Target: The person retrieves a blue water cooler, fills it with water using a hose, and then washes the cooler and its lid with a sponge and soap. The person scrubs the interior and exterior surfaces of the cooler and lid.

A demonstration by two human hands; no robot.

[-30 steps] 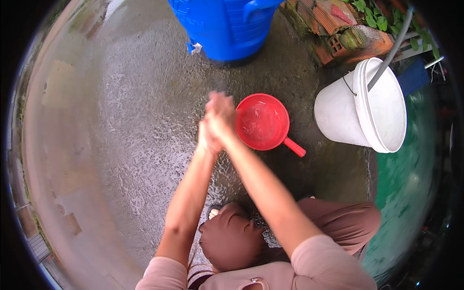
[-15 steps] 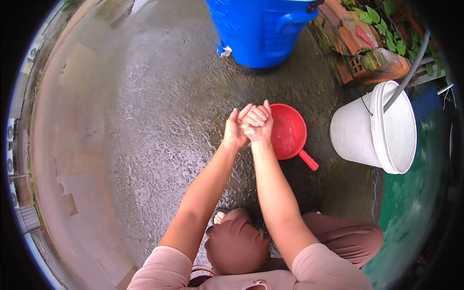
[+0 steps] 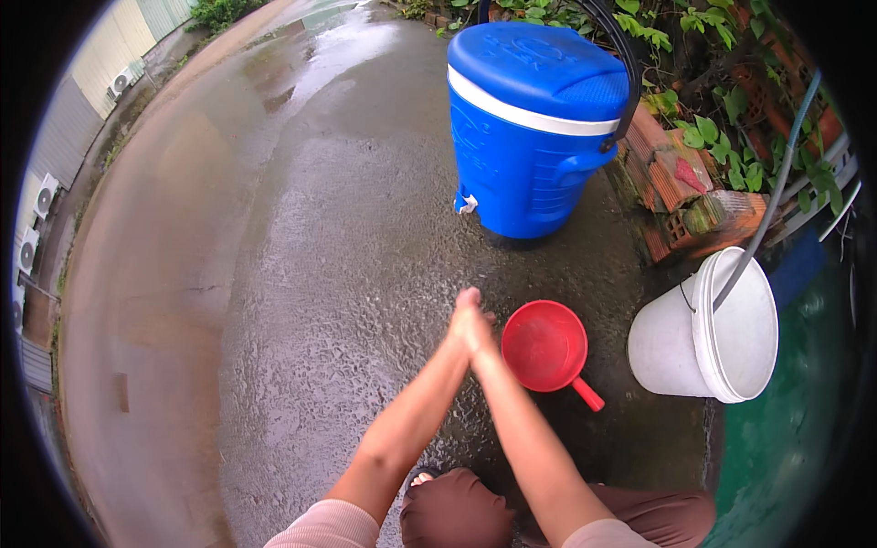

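My left hand (image 3: pixel 464 315) and my right hand (image 3: pixel 481 336) are pressed against each other in front of me, above the wet concrete. Motion smears the fingers of both, and they partly cover one another, so how they are bent does not show. Nothing held can be seen between them. Just to the right of my hands, a red dipper (image 3: pixel 544 345) sits on the ground, bowl up, its short handle pointing toward the lower right. My right forearm passes close to its left side.
A lidded blue cooler jug (image 3: pixel 521 183) with a white band and a black handle stands ahead. At right, a white bucket (image 3: pixel 671 342) leans with a grey hose (image 3: pixel 763 215) over its rim. Broken bricks (image 3: pixel 671 173) and plants lie behind it; a green surface (image 3: pixel 758 466) borders the right.
The view has tilted up, bringing the cooler's lid into sight. My hands went from being clasped with curled fingers to being pressed together, blurred by movement. The dipper stays on the ground.
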